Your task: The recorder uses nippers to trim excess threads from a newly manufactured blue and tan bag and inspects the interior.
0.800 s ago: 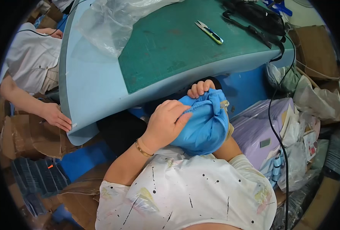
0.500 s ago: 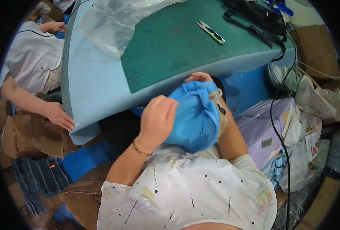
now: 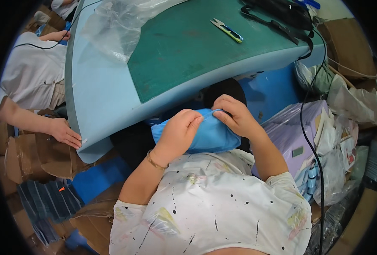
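A soft blue fabric item (image 3: pixel 216 138) is held between my two hands above my lap, just off the near edge of the table. My left hand (image 3: pixel 181 131) pinches its upper edge between thumb and fingers. A short way to the right, my right hand (image 3: pixel 236 115) grips the same edge, thumb pressed against bent fingers. That edge runs as a narrow band from one hand to the other. The rest of the fabric hangs below, partly behind my left hand, so its full shape is hidden.
On the table's green mat (image 3: pixel 175 55) lie thread snips (image 3: pixel 227 30) and a black strapped bag (image 3: pixel 279 17). Clear plastic (image 3: pixel 116 32) covers part of the table. A co-worker's hand (image 3: pixel 65 132) touches the left corner. Wrapped lilac goods (image 3: pixel 292 131) and a hanging black cable (image 3: pixel 306 131) are at right.
The blue fabric has been turned and lowered; its beige part with a dark fitting no longer shows. My right hand has come from behind it to its upper edge, near my left hand.
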Demonstrator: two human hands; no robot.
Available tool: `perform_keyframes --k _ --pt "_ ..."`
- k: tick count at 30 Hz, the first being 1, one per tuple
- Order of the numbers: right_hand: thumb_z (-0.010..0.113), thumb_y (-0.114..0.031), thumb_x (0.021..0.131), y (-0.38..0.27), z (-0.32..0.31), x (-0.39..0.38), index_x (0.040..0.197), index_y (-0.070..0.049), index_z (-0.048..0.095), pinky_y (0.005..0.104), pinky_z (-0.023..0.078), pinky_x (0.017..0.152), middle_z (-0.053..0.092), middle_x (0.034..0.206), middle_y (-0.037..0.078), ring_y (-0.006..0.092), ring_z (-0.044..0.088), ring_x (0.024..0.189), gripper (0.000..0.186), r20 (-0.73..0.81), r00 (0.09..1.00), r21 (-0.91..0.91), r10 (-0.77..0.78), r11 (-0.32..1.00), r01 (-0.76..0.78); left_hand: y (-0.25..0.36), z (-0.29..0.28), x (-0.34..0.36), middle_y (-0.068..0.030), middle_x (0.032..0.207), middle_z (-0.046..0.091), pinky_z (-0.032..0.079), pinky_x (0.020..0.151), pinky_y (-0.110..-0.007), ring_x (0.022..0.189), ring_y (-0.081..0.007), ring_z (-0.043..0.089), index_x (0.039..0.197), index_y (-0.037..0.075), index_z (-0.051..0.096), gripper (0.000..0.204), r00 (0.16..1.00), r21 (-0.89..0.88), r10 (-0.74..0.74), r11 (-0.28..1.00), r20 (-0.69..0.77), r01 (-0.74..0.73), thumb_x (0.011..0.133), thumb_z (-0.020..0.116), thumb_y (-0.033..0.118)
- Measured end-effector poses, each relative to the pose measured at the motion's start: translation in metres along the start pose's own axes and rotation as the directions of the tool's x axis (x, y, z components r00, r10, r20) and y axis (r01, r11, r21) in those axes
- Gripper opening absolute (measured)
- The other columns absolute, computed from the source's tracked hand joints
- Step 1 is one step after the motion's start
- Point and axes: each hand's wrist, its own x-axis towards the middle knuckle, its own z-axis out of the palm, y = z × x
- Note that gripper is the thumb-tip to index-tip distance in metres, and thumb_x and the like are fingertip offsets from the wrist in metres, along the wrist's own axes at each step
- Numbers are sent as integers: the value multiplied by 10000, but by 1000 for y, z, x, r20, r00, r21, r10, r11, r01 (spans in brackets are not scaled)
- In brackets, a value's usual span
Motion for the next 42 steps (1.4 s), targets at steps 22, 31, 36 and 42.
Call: perform_keyframes --k 22,31,36,42 --pt "755 -97 666 -4 -9 -17 828 -91 657 329 437 676 579 848 50 228 545 816 190 -84 987 -387 -140 917 98 -30 38 5 -5 958 552 420 773 -199 869 -52 489 1047 -5 545 152 913 -518 -256 760 317 393 918 534 74" --pt "685 -111 768 22 -48 53 881 -79 658 351 465 706 617 842 70 267 563 834 121 -398 862 -561 -316 827 44 -36 39 9 48 819 513 376 673 -170 748 -22 435 1016 19 554 140 904 -432 -317 799 286 418 931 557 130" --pt "675 -215 795 66 -78 131 1018 -116 675 364 481 768 611 957 60 262 557 942 244 -415 769 -830 -487 548 -100 -29 42 15 53 776 475 361 641 -173 715 -21 412 1012 38 558 126 948 -492 -250 811 197 316 932 556 136" --pt "613 -215 845 77 -83 138 1039 -143 673 362 506 768 601 914 75 267 580 889 215 -387 902 -789 -193 576 -215 -26 40 14 18 718 466 373 603 -194 658 -57 421 1025 62 556 171 980 -277 -172 941 102 194 884 617 139"
